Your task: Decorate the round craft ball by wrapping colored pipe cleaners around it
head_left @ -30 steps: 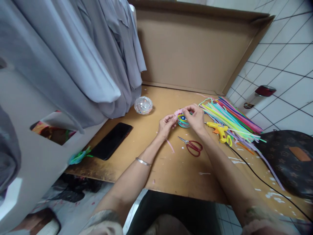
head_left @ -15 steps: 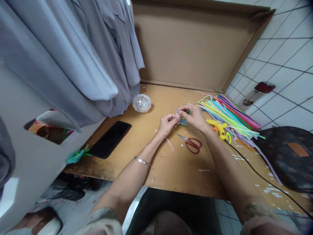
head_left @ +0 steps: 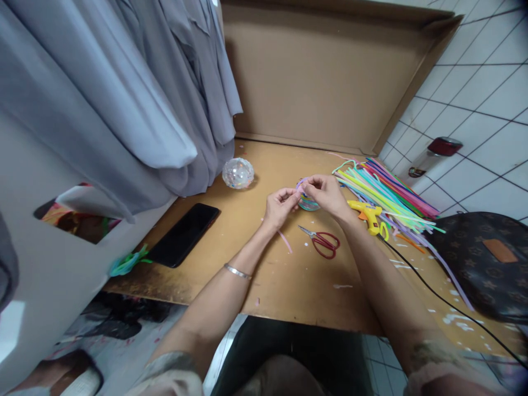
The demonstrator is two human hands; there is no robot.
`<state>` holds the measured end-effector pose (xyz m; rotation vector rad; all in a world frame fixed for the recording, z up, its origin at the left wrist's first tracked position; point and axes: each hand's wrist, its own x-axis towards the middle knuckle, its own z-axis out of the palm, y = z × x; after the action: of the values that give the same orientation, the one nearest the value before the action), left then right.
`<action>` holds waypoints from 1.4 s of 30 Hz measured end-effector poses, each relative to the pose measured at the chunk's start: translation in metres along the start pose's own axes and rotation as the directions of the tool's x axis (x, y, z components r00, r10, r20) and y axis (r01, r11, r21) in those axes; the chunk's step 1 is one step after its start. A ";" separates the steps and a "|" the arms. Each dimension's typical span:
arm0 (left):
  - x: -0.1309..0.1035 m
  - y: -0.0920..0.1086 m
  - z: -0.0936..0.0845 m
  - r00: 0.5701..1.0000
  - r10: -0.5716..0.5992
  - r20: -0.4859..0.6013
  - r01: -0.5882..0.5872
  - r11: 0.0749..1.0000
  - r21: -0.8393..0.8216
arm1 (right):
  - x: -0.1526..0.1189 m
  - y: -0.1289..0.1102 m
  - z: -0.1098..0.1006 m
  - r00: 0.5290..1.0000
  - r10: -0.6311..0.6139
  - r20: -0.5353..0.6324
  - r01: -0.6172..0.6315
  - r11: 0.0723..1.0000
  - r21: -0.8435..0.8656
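Observation:
My left hand (head_left: 281,207) and my right hand (head_left: 326,193) meet over the middle of the table, fingertips pinched on a small pink and lilac pipe cleaner piece (head_left: 302,185). Right behind the fingers stands a small clear round container (head_left: 309,204) with coloured bits in or on it, partly covered by my right hand. Just in front lie red-handled scissors (head_left: 325,245), blades pointing left. A loose pink strip (head_left: 285,241) rests on the table near my left wrist.
A clear faceted bowl (head_left: 238,174) stands at the back left, a black phone (head_left: 184,235) nearer. On the right are a yellow glue gun (head_left: 369,214) with a black cord, a pile of coloured pipe cleaners (head_left: 391,192) and a dark bag (head_left: 480,264). Cardboard (head_left: 322,82) walls the back.
My fingers have shifted slightly on the pink and lilac piece, and more of its lilac part shows above them. The view has drifted a little; the other things lie as before.

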<state>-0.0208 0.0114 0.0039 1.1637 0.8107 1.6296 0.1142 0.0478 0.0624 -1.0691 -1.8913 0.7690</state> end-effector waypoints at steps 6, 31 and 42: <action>0.001 -0.001 -0.002 1.000 0.003 -0.018 -0.003 1.000 -0.015 | -0.001 -0.003 0.001 1.000 -0.006 0.030 0.006 1.000 0.022; 0.001 -0.001 -0.003 0.999 0.000 -0.035 0.001 1.000 0.024 | -0.002 -0.004 0.002 1.000 -0.023 0.008 0.023 0.996 -0.085; 0.000 0.001 -0.002 0.999 0.015 -0.051 -0.014 1.000 0.024 | -0.003 -0.007 0.000 0.997 -0.033 0.064 0.036 0.999 -0.039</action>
<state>-0.0226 0.0110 0.0042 1.1505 0.8578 1.6714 0.1122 0.0418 0.0673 -1.0448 -1.9814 0.7565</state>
